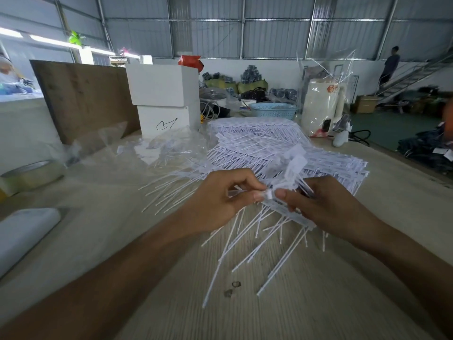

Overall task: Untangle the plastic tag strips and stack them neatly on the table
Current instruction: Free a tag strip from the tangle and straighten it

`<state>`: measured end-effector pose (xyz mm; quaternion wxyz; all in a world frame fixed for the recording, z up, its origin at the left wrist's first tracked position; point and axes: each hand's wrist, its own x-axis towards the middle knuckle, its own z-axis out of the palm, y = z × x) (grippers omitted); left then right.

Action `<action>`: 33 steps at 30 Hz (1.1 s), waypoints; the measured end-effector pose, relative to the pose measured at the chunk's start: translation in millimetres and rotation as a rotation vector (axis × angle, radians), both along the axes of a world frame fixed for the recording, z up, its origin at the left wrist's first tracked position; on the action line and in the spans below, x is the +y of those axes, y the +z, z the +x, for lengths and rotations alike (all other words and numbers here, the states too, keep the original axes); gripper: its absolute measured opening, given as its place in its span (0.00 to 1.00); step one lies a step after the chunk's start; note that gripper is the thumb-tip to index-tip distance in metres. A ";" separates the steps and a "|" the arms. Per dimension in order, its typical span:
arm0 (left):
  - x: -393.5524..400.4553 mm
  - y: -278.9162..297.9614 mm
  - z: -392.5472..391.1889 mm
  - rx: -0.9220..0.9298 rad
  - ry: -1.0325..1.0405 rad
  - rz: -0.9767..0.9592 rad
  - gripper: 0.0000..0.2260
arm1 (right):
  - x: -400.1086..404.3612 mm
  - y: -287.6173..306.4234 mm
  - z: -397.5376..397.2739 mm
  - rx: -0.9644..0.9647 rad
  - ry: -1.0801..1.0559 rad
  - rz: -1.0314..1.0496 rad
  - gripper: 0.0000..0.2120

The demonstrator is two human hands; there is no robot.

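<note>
A tangled bunch of white plastic tag strips (264,231) hangs between my two hands above the pale wooden table (318,303), its thin tails fanning down toward me. My left hand (220,202) pinches a small white tag end with thumb and fingers curled. My right hand (328,207) grips the comb-like spine of the bunch, thumb close to the left thumb. Behind my hands lies a broad pile of tag strips (277,148) laid in rows, with more loose tails sticking out to the left.
Crumpled clear plastic bags (169,146) lie left of the pile. Two stacked white boxes (164,99) and a brown board (85,99) stand behind. A tape roll (31,175) and a white object (22,231) sit at the left. A blue basket (273,110) and a bagged white appliance (321,106) stand at the back.
</note>
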<state>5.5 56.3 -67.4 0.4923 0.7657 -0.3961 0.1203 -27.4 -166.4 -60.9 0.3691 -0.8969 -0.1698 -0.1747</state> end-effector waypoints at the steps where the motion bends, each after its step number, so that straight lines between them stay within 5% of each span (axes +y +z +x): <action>1: 0.6 1.1 0.0 0.006 -0.005 -0.004 0.03 | -0.3 -2.0 2.8 -0.004 -0.017 -0.010 0.23; 4: 1.2 3.8 -1.8 0.020 -0.072 -0.011 0.03 | -8.8 -2.8 12.9 -0.039 -0.177 -0.025 0.25; 7: -1.7 1.2 -6.2 0.026 -0.087 -0.002 0.05 | -31.9 3.7 17.8 -0.007 -0.258 0.289 0.25; 9: -4.4 -0.8 -6.1 0.006 -0.026 -0.011 0.07 | -34.4 7.6 10.8 0.042 -0.149 0.456 0.25; 14: -5.9 -2.0 -4.2 -0.012 0.038 -0.098 0.08 | 2.0 3.7 -7.0 0.196 0.162 0.459 0.25; 25: -17.1 -2.4 -4.4 0.009 0.026 -0.371 0.11 | 14.4 -0.7 -11.4 0.368 0.294 0.553 0.23; 28: -14.6 -0.6 -4.0 -0.062 0.097 -0.297 0.08 | 11.2 2.9 -9.8 0.429 0.270 0.684 0.16; 33: -11.2 -1.3 -1.9 -0.433 0.184 0.012 0.13 | 10.1 0.6 -8.8 0.521 0.288 0.775 0.15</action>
